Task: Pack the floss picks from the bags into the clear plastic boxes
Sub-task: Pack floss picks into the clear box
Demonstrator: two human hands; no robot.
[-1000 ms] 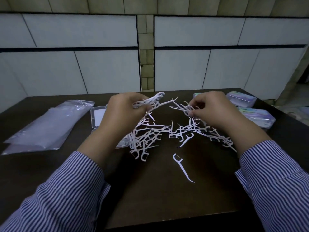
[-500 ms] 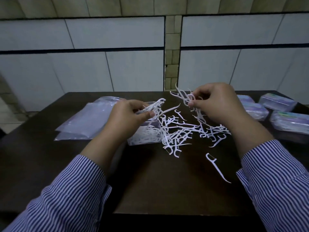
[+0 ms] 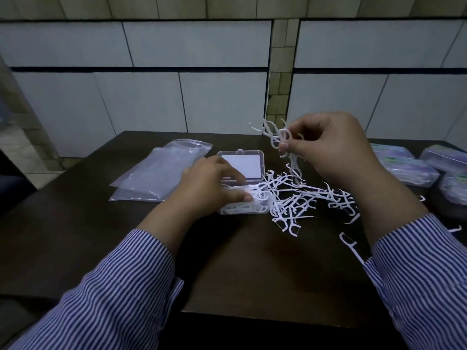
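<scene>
no readable text, labels too blurred

A box [image 3: 242,195] sits in the middle of the table [image 3: 75,236], with its lid [image 3: 241,164] open behind it. Some picks lie in the box. The left hand [image 3: 214,188] rests on the box. Flat bags [image 3: 161,173] lie to the left of the box. A pile of picks [image 3: 300,198] lies just right of it. The right hand [image 3: 333,150] is above the pile with a bunch of picks [image 3: 275,135]. Full boxes [image 3: 414,168] sit far right.
</scene>
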